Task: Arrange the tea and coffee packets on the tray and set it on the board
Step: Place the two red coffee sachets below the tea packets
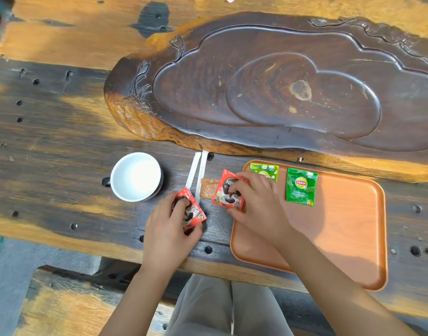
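We hold one red coffee packet point(228, 191) in the right hand point(254, 202) at the tray point(341, 238) rim's nine o'clock side, another coffee sachet point(192, 210) in the left hand point(170, 229), probably over the worktop point(50, 151). We should lay both flat beside the green tea packets point(301, 186).

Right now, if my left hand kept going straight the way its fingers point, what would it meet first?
Probably the two white paper stick sachets lying just beyond the red coffee packet that the left hand holds. The white ceramic cup sits off to the side of that line, though depth is hard to judge.
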{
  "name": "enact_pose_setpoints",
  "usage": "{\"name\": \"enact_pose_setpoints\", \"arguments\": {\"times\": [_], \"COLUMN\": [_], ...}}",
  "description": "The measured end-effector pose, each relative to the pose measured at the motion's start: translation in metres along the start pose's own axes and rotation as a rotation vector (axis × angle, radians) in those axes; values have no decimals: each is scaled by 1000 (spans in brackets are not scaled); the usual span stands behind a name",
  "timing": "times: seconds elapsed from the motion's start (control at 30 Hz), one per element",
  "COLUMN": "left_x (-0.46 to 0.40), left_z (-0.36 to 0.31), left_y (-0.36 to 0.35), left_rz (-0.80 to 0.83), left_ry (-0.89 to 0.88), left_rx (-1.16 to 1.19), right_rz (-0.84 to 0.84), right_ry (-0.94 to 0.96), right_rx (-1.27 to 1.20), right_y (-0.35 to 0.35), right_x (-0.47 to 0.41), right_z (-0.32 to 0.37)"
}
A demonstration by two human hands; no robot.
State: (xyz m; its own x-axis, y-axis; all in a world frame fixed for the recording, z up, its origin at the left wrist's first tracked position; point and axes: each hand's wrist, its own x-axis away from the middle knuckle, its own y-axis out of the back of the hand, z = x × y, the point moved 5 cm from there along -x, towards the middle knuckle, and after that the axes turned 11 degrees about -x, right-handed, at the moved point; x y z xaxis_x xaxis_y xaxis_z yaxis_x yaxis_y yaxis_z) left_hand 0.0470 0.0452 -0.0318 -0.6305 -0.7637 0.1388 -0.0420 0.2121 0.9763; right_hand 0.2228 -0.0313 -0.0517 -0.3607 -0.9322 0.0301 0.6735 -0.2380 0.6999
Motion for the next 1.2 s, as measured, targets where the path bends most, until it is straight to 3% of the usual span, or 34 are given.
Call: {"name": "enact_pose_setpoints", "arguments": {"times": [0.13,0.33,0.5,0.57,0.77,0.9,1.2], "left_x": [-3,-5,-7,-4,9,8,0], "left_z": [-26,-93,-121,-121,-117,-121,-124], "left_y": [2,-27,-54,-58,-60,-65,-70], "left_rz": [6,98,177,177,124,63,84], "left_ry": [-110,-427,-573,-580,-562,-586,-573], "left_rx": [34,17,-90,-135,-107,-114,-86], "right_rz": [-30,-25,86,92,-105,-82,-81], "right_ry": [-73,-95,-106,-122,-193,-202,-210], "right_rx": [4,184,291,291,214,236,197], "right_y": [18,47,56,58,54,41,44], "right_x": [39,96,112,116,127,129,125], "right_z": [-15,-52,-73,-76,-70,-74,-80]}}
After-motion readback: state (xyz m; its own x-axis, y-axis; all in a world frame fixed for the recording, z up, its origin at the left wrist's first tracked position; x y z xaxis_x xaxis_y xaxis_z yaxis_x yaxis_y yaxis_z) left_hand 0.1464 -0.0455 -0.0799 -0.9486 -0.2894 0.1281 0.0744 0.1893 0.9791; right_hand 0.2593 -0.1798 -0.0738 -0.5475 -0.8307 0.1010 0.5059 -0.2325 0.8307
